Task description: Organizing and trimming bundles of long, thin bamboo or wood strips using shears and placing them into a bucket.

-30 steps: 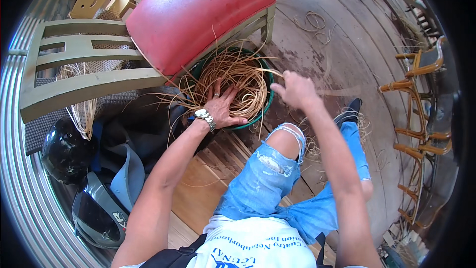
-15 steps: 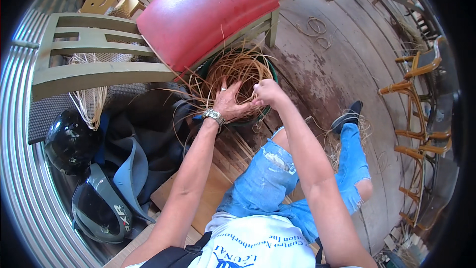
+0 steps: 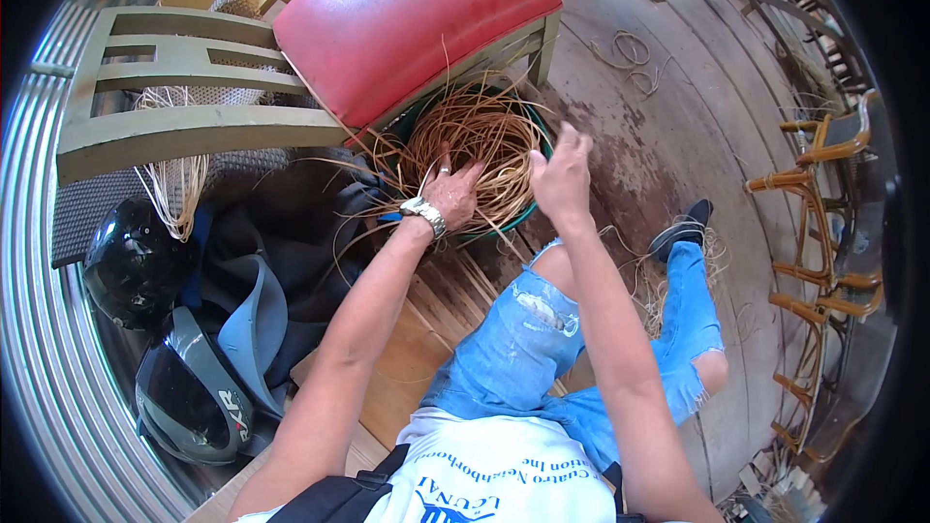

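A round green tub (image 3: 534, 223) sits beside the chair, full of brown, loosely coiled rattan strips (image 3: 480, 131) whose loose ends stick out over the rim. My left hand (image 3: 453, 196), with a ring and a metal watch (image 3: 423, 216), rests on the strips at the tub's near left side. Its fingers are spread among them, and the tips are partly hidden. Just past the tub's right rim, my right hand (image 3: 564, 179) is raised with fingers stretched out and the thumb apart, holding nothing.
A wooden chair with a red padded seat (image 3: 407, 19) stands right behind the tub. Left are a black helmet (image 3: 136, 261), a grey helmet (image 3: 194, 387) and pale strands (image 3: 174, 194) hanging from the chair back. Rattan-framed chairs (image 3: 809, 203) line the right. Loose coils (image 3: 625, 48) lie on plank flooring.
My right hand has come away from the strips to the right, its closed fingers now straightened. My left hand stays in the tub, slightly shifted.
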